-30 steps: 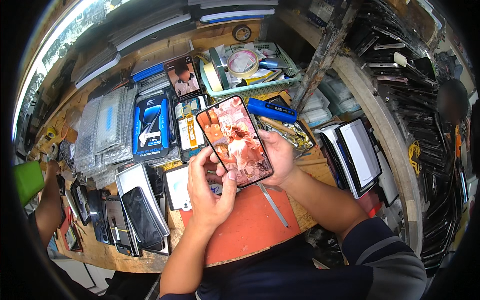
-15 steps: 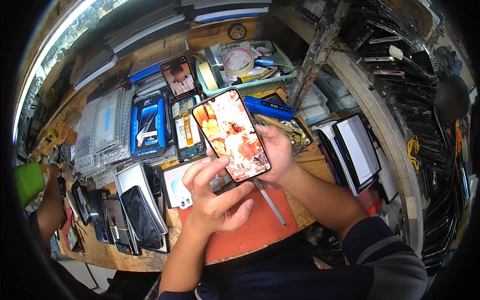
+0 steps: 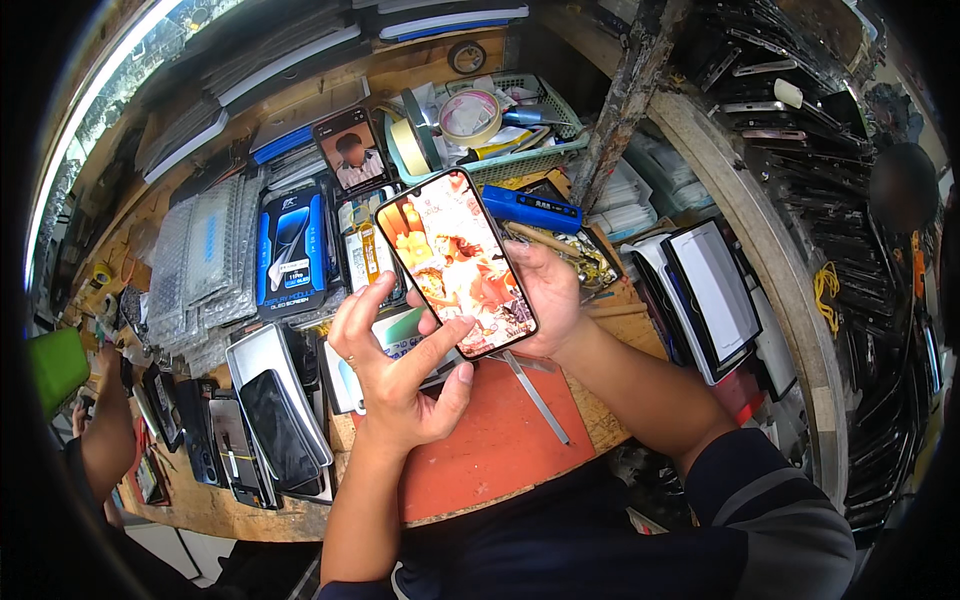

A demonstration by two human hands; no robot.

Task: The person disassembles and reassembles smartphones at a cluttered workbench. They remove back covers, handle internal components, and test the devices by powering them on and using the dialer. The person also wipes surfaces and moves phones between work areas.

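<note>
A smartphone with a lit, colourful picture on its screen is held tilted above the bench. My right hand grips it by its right side, with several fingers hidden behind it. My left hand is at the phone's lower left, fingers apart, with the index fingertip at the lower part of the screen. Below both hands lies a red mat. A thin metal strip rests on it, its upper end near the phone's bottom edge. A white box is partly covered by my left hand.
Behind the phone stand a green basket with tape rolls, a blue device and another lit phone. To the left are a blue screen box, bubble-wrapped packs and a dark phone. Another person's arm shows at far left.
My left index finger has straightened and moved up from below the phone's bottom edge onto the screen; the other fingers have lifted away. The phone stays in my right hand.
</note>
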